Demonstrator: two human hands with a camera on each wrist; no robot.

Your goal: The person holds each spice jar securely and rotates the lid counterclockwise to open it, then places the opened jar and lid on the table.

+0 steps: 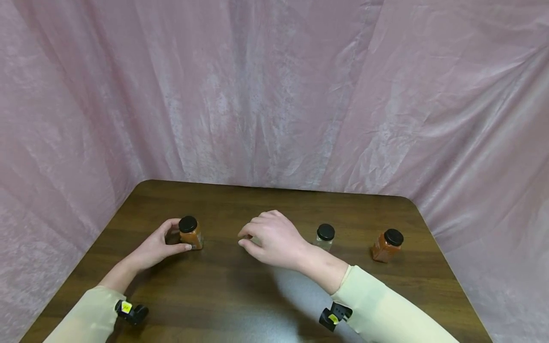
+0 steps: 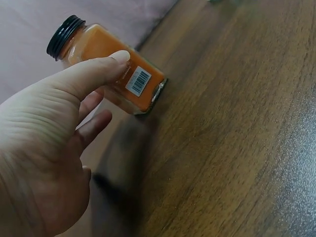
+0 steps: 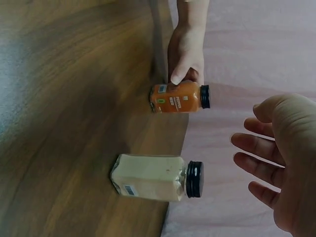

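The left hand (image 1: 156, 247) grips an orange spice jar (image 1: 190, 233) (black cap) on the tabletop (image 1: 240, 290). The right hand (image 1: 274, 238), fingers relaxed and released, hovers over a pale jar (image 3: 155, 177).

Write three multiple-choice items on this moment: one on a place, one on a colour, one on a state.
1. Where is the orange spice jar?
A. Far right of the table
B. On the table's left, in the left hand
C. Stacked on another jar

2. What colour are the jar lids?
A. White
B. Red
C. Black

3. What is the right hand doing?
A. Open beside the white-powder jar, holding nothing
B. Unscrewing a lid
C. Lifting a jar

Key: B, thumb and fingers lie round it; C, every visible lid is black; A, the right wrist view shows spread fingers clear of the jar.
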